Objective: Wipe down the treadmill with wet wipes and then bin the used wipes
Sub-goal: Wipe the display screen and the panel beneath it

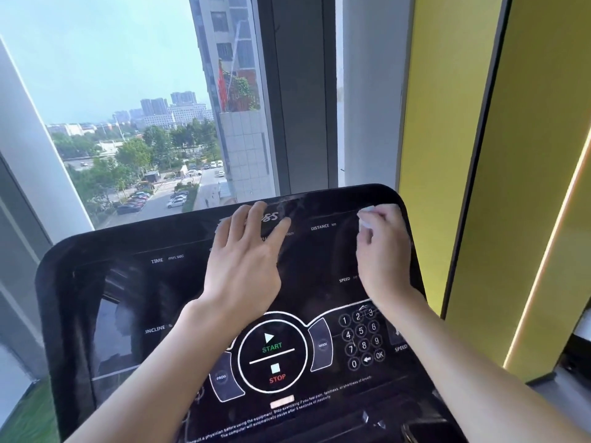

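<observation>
The treadmill's glossy black console (134, 298) fills the lower half of the view, with a START/STOP ring, a number keypad and readout labels. My left hand (246, 260) rests flat on the upper middle of the console with its fingers spread and straight. My right hand (382, 251) is at the console's top right corner, its fingers curled round a white wet wipe (367, 215) that it holds against the surface. Only a small part of the wipe shows past the fingers. Faint damp streaks lie on the glass between the two hands.
A large window (128, 107) stands right behind the console, looking out on streets and buildings. A yellow wall panel (463, 123) with a lit strip runs close along the right side of the console. No bin is in view.
</observation>
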Available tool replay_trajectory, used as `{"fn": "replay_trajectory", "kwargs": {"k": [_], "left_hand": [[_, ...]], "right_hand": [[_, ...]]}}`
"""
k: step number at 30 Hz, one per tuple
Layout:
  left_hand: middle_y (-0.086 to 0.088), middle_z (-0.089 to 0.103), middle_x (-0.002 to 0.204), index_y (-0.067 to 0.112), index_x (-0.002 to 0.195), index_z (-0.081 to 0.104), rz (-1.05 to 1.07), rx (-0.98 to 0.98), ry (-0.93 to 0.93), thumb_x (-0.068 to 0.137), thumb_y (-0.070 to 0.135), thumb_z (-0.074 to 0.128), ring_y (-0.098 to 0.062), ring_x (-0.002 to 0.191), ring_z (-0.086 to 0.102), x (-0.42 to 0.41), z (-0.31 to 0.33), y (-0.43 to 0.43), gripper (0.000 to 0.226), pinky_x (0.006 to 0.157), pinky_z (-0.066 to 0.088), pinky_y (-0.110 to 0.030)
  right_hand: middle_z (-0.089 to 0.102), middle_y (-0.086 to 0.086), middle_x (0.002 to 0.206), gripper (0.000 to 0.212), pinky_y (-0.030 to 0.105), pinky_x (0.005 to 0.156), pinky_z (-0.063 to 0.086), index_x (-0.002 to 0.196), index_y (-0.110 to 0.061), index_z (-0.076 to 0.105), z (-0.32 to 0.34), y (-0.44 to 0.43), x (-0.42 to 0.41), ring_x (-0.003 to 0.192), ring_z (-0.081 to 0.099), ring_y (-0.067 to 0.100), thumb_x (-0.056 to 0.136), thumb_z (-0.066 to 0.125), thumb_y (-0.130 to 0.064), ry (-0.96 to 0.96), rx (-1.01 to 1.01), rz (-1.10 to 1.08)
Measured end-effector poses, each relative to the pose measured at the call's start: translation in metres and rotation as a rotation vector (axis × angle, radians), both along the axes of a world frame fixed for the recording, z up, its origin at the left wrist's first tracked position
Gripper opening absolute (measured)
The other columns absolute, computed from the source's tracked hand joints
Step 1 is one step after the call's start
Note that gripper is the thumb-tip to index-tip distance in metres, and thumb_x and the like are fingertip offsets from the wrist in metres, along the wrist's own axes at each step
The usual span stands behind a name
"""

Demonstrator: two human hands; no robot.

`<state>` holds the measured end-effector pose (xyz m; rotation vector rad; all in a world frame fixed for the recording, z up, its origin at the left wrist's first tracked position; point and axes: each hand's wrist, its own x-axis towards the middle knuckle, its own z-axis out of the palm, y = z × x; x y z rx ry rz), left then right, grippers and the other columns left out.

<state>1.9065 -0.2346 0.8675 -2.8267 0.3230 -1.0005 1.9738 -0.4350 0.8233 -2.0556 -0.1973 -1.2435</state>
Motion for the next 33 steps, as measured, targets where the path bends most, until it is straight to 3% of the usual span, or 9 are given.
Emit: {"fn": "replay_trajectory", "kwargs": {"k": [6, 13, 17, 19, 21, 23, 25, 29, 33], "left_hand": [[-0.012, 0.025, 0.159, 0.026, 0.152, 0.036, -0.019, 0.023, 0.019, 0.085, 0.013, 0.052, -0.033, 0.146, 0.019, -0.005, 0.003, 0.007, 0.07, 0.119, 0.015, -0.045], [-0.009, 0.013, 0.163, 0.026, 0.155, 0.028, -0.063, 0.01, 0.054, 0.087, 0.01, 0.049, -0.029, 0.149, 0.008, -0.007, 0.002, 0.012, 0.073, 0.121, 0.006, -0.041], [-0.009, 0.013, 0.163, 0.024, 0.154, 0.03, -0.081, -0.003, 0.051, 0.087, 0.009, 0.048, -0.028, 0.15, 0.008, -0.009, 0.001, 0.014, 0.072, 0.122, 0.004, -0.039], [-0.011, 0.019, 0.162, 0.022, 0.152, 0.034, -0.082, -0.019, 0.04, 0.085, 0.008, 0.051, -0.029, 0.15, 0.013, -0.011, 0.0, 0.018, 0.071, 0.122, 0.008, -0.04], [-0.012, 0.026, 0.159, 0.02, 0.15, 0.038, -0.074, -0.023, 0.023, 0.083, 0.007, 0.053, -0.031, 0.148, 0.019, -0.014, -0.001, 0.024, 0.07, 0.12, 0.015, -0.043], [-0.011, 0.028, 0.159, 0.019, 0.149, 0.039, -0.081, -0.014, 0.021, 0.083, 0.007, 0.054, -0.031, 0.147, 0.022, -0.016, -0.001, 0.029, 0.068, 0.12, 0.018, -0.043], [-0.008, 0.025, 0.16, 0.021, 0.15, 0.036, -0.09, -0.021, 0.033, 0.084, 0.007, 0.052, -0.029, 0.148, 0.019, -0.016, 0.0, 0.031, 0.07, 0.12, 0.017, -0.042], [-0.008, 0.026, 0.159, 0.021, 0.15, 0.036, -0.106, -0.04, 0.033, 0.084, 0.007, 0.051, -0.028, 0.148, 0.018, -0.018, 0.002, 0.03, 0.07, 0.12, 0.016, -0.041], [-0.01, 0.031, 0.157, 0.018, 0.145, 0.043, -0.133, -0.06, 0.039, 0.082, 0.004, 0.052, -0.03, 0.148, 0.022, -0.022, -0.003, 0.036, 0.065, 0.121, 0.02, -0.042]], "right_hand": [[0.062, 0.007, 0.103, 0.031, 0.027, 0.083, 0.05, 0.105, 0.002, 0.069, -0.041, 0.026, -0.041, 0.089, 0.056, 0.02, 0.1, 0.038, -0.001, -0.125, -0.602, 0.284], [0.051, 0.005, 0.102, 0.033, 0.006, 0.08, 0.041, 0.103, 0.002, 0.069, -0.028, 0.006, -0.016, 0.089, 0.061, 0.023, 0.08, 0.056, 0.021, -0.004, 0.051, 0.03], [0.059, 0.008, 0.105, 0.031, 0.033, 0.078, 0.055, 0.106, 0.0, 0.068, -0.05, 0.041, -0.045, 0.091, 0.061, 0.023, 0.078, 0.06, 0.014, 0.006, -0.358, 0.254], [0.06, 0.006, 0.105, 0.028, 0.036, 0.078, 0.056, 0.106, -0.003, 0.068, -0.05, 0.024, -0.04, 0.094, 0.06, 0.021, 0.082, 0.061, 0.009, -0.004, -0.491, 0.277], [0.059, 0.008, 0.106, 0.03, 0.022, 0.089, 0.051, 0.106, 0.0, 0.069, -0.045, 0.005, -0.03, 0.097, 0.061, 0.021, 0.082, 0.059, 0.014, -0.018, -0.298, 0.19], [0.055, 0.009, 0.105, 0.035, 0.008, 0.085, 0.044, 0.106, 0.002, 0.069, -0.045, 0.003, -0.031, 0.092, 0.062, 0.023, 0.079, 0.058, 0.022, 0.006, 0.011, 0.085], [0.054, 0.01, 0.105, 0.036, 0.01, 0.083, 0.045, 0.107, 0.004, 0.068, -0.056, 0.026, -0.043, 0.089, 0.06, 0.02, 0.078, 0.058, 0.022, 0.016, -0.037, 0.097], [0.059, 0.008, 0.107, 0.033, 0.031, 0.083, 0.055, 0.109, 0.002, 0.068, -0.065, 0.033, -0.054, 0.091, 0.061, 0.019, 0.08, 0.064, 0.015, -0.029, -0.487, 0.318], [0.054, 0.006, 0.106, 0.037, 0.01, 0.082, 0.046, 0.107, 0.001, 0.068, -0.045, 0.019, -0.04, 0.087, 0.06, 0.017, 0.079, 0.059, 0.022, -0.003, -0.037, 0.12]]}}
